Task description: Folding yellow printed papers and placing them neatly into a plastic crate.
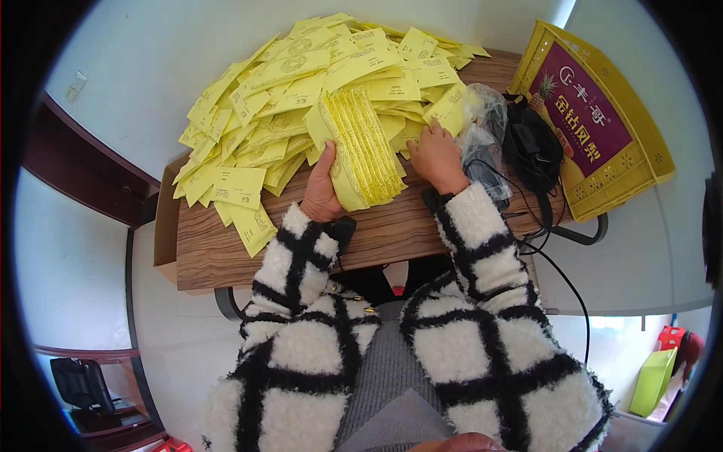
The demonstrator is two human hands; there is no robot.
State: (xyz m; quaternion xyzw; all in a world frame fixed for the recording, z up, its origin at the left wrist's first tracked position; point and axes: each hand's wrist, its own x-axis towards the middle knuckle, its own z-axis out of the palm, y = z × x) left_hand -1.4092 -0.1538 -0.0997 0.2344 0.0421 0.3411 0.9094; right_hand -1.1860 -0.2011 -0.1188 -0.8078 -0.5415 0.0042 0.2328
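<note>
My left hand (321,188) is wrapped round the left side of a thick stack of yellow packets (360,151), their crinkled edges turned upward. Just right of it, my right hand (437,158) has its fingers closed at the lower edge of a single yellow packet (449,111); how firmly it grips is hard to see. Behind both hands rises a large loose heap of yellow packets (282,94), flat and printed. It covers the back and left of the wooden table (392,233).
Right of my right hand lie crumpled clear plastic (486,113) and a black bag (533,139) with cables. A yellow plastic crate (648,169) with a purple pineapple-printed panel leans at the far right. A cardboard box (166,226) stands by the table's left end.
</note>
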